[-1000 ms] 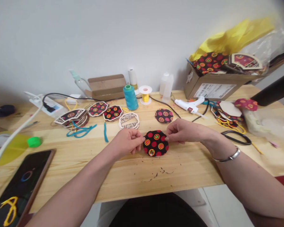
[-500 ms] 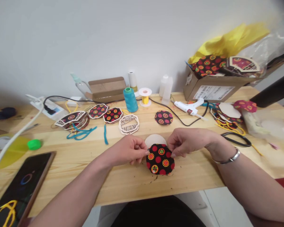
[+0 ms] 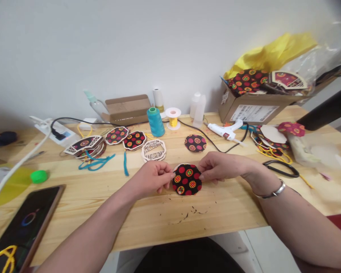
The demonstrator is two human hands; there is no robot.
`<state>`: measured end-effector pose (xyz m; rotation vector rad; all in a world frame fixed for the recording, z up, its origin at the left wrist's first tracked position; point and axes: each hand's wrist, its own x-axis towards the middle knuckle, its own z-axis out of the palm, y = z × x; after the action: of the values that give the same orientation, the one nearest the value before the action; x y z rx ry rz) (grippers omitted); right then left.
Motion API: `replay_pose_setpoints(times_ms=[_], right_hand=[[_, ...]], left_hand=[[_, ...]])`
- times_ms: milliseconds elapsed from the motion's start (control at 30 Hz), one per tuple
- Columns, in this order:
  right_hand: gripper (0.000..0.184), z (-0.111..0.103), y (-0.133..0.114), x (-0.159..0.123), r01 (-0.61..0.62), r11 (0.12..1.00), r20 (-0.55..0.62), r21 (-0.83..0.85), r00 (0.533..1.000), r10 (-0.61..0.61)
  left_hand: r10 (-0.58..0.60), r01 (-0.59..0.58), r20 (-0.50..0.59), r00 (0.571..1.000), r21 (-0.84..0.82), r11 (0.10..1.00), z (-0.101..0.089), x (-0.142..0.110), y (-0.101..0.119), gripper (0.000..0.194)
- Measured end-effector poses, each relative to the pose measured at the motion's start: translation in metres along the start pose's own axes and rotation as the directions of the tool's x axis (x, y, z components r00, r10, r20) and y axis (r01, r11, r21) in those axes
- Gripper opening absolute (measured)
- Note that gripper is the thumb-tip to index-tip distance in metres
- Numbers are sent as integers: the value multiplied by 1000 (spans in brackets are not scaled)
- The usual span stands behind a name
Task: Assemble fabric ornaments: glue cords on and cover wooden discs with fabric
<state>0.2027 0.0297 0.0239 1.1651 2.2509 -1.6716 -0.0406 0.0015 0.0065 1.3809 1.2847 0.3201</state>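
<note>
A round black fabric piece with red dots and flower motifs is pinched at its left edge by my left hand and at its right edge by my right hand. Both hands are closed on it. Under the fabric lies a pale round disc, nearly covered, with only a sliver of its far rim showing. Just beyond the hands sit a maroon patterned fabric circle and round wooden lattice frames.
A white glue gun lies at right before a cardboard box. Teal thread, a yellow spool and patterned ornaments stand farther back. A phone is at left. Dark scraps litter the near tabletop.
Both hands have moved the black fabric circle away from me, over the pale disc, which now shows far less. The dark scraps in front are more exposed.
</note>
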Motion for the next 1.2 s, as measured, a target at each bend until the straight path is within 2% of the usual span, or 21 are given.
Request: replay_pose_setpoints(times_ms=[267,433,1000,1200], right_hand=[[24,2,-3,4,-93,992,-105,-85,991,83],[25,3,-6,5,-107,988,-141,-111,986,91],[24,5,-7,6,-136,982,-181,-127,977,112],[23,4,-3,7,-92,986,-161,-136,984,70]], left_hand=[[-15,18,-88,996,30,999,2,4,-4,19],[-18,25,-117,993,63,998,3,4,-5,20],[5,18,-159,987,140,990,3,4,-5,19],[15,10,-163,987,151,988,4,5,-6,20]])
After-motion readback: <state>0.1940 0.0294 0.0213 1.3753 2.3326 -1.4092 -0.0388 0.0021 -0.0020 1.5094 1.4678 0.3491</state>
